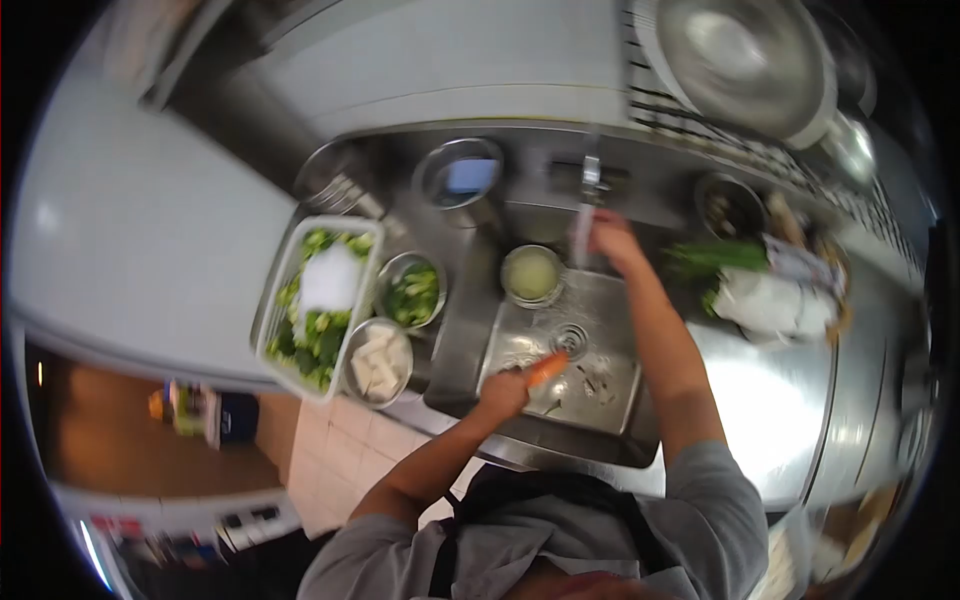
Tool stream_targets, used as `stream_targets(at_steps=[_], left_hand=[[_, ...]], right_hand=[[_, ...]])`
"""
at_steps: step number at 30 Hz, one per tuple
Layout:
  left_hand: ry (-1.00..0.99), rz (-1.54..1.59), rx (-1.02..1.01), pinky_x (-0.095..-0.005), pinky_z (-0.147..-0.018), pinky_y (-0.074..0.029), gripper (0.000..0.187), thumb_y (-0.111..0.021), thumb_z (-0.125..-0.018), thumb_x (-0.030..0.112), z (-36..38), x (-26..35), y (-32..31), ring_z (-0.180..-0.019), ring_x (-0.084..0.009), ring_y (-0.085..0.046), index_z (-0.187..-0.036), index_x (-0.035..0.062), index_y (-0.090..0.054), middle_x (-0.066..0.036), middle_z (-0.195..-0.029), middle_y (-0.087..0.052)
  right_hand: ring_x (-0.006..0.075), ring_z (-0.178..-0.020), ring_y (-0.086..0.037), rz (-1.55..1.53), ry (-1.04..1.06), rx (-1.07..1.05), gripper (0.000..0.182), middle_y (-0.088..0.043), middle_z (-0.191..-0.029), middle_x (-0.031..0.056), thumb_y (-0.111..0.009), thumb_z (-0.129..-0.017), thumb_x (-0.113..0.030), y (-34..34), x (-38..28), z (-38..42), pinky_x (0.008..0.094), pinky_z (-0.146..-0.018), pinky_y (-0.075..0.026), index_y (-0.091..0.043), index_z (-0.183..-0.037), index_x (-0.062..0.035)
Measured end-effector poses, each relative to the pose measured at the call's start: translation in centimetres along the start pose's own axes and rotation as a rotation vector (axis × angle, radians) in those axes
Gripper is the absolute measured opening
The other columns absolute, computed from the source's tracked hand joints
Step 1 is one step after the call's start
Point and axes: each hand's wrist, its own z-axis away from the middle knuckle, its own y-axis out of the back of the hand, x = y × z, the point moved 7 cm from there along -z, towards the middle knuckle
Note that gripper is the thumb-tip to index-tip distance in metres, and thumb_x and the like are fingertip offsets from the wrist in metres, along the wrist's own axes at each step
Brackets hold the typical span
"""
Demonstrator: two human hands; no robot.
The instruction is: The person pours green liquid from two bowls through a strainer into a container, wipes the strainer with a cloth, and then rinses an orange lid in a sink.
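My left hand (pixel 503 392) grips an orange carrot (pixel 547 369) over the steel sink (pixel 520 340), near the drain (pixel 571 338). My right hand (pixel 612 240) reaches to the back of the sink, under the faucet (pixel 590 180), where a blurred stream of water falls. Whether that hand holds anything is too blurred to tell. A small bowl of pale green liquid (pixel 531 274) stands in the sink just left of the right hand.
Left of the sink stand a tray of chopped greens (pixel 315 305), a bowl of greens (pixel 412 292) and a bowl of white cubes (pixel 378 362). Leafy vegetables and a white bag (pixel 765 295) lie on the right counter. Large steel bowls (pixel 745 60) hang above.
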Motion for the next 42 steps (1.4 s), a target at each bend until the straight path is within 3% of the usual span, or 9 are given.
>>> stream_targets(at_steps=[4, 13, 18, 20, 21, 24, 34, 38, 42], left_hand=[[0.064, 0.032, 0.008, -0.0449, -0.066, -0.054, 0.035, -0.055, -0.076, 0.009, 4.8, -0.2, 0.1, -0.078, -0.0338, -0.066, -0.11, 0.0165, -0.061, -0.013, -0.093, -0.065], [0.059, 0.08, 0.2, -0.0429, -0.075, -0.053, 0.026, -0.057, -0.077, 0.01, 8.0, -0.3, 2.7, -0.088, -0.0329, -0.064, -0.103, 0.0105, -0.06, -0.012, -0.095, -0.064], [0.155, 0.155, 0.201, -0.0431, -0.077, -0.052, 0.025, -0.055, -0.078, 0.009, 9.1, -2.1, 3.1, -0.09, -0.0324, -0.065, -0.102, 0.0093, -0.061, -0.014, -0.094, -0.065], [0.194, 0.187, 0.193, -0.0431, -0.076, -0.053, 0.024, -0.053, -0.079, 0.009, 9.3, -3.0, 3.3, -0.089, -0.0316, -0.066, -0.102, 0.0087, -0.062, -0.015, -0.094, -0.066], [0.227, 0.193, 0.18, -0.0434, -0.074, -0.053, 0.024, -0.054, -0.079, 0.008, 9.3, -3.6, 3.5, -0.087, -0.0322, -0.066, -0.101, 0.0075, -0.061, -0.015, -0.092, -0.066], [0.275, 0.24, 0.134, -0.0447, -0.073, -0.053, 0.025, -0.055, -0.077, 0.007, 9.0, -4.5, 3.3, -0.086, -0.0339, -0.065, -0.102, 0.0068, -0.059, -0.015, -0.091, -0.066], [-0.156, 0.537, 0.029, -0.0474, -0.081, -0.047, 0.02, -0.057, -0.085, 0.01, 8.3, -1.7, 5.9, -0.096, -0.0376, -0.061, -0.104, 0.0051, -0.056, -0.017, -0.097, -0.064], [-0.27, 0.529, 0.385, -0.0457, -0.085, -0.049, 0.034, -0.051, -0.081, 0.002, 9.1, -1.8, 6.8, -0.1, -0.0363, -0.061, -0.113, 0.0079, -0.06, -0.018, -0.109, -0.064], [-0.453, -0.004, -0.335, -0.0477, -0.083, -0.048, 0.031, -0.056, -0.081, 0.015, 11.7, 0.2, 3.8, -0.092, -0.0395, -0.063, -0.11, 0.0178, -0.066, -0.016, -0.094, -0.068]], right_hand=[[0.0272, -0.099, -0.061, -0.145, -0.288, 0.146, 0.064, -0.061, -0.107, 0.014, -0.054, -0.09, -0.053, 3.7, 4.1, -3.6, 0.0444, -0.087, -0.05, -0.043, -0.131, -0.0043], [0.0335, -0.104, -0.061, -0.685, -0.446, 0.153, 0.062, -0.059, -0.112, 0.0183, -0.054, -0.088, -0.051, 1.7, -3.5, -5.9, 0.0426, -0.088, -0.047, -0.042, -0.126, -0.003], [0.0159, -0.079, -0.062, 0.324, -0.193, -0.219, 0.042, -0.065, -0.107, 0.0056, -0.06, -0.084, -0.017, -3.3, 4.9, 3.2, 0.0285, -0.055, -0.047, -0.052, -0.125, -0.0096], [0.0165, -0.102, -0.058, 0.447, -0.168, -0.792, 0.077, -0.058, -0.126, 0.0097, -0.068, -0.072, 0.0, -6.3, 12.1, 9.3, 0.0332, -0.078, -0.051, -0.039, -0.143, -0.009], [0.0193, -0.112, -0.054, 0.547, -0.336, -0.767, 0.081, -0.054, -0.132, 0.009, -0.069, -0.07, 0.002, -9.4, 9.8, 15.7, 0.0355, -0.088, -0.049, -0.037, -0.144, -0.0084], [0.0157, -0.095, -0.059, 0.797, 0.13, -0.827, 0.063, -0.061, -0.117, 0.0126, -0.073, -0.072, -0.001, -12.1, 13.5, 23.5, 0.0337, -0.08, -0.052, -0.05, -0.131, -0.0055], [0.0249, -0.111, -0.058, 0.615, 0.069, -0.04, 0.064, -0.061, -0.123, 0.0138, -0.076, -0.078, -0.009, -11.2, 3.5, 32.6, 0.0365, -0.092, -0.047, -0.047, -0.135, -0.0077], [0.0366, -0.115, -0.052, 0.996, 0.297, 0.286, 0.061, -0.058, -0.124, 0.0159, -0.071, -0.079, -0.015, -11.8, 0.2, 39.9, 0.0429, -0.099, -0.042, -0.047, -0.136, -0.0096], [0.0353, -0.111, -0.054, 0.789, 0.276, 0.821, 0.044, -0.06, -0.116, 0.016, -0.066, -0.082, -0.013, -13.2, 2.0, 50.6, 0.042, -0.097, -0.043, -0.054, -0.124, -0.0072]])
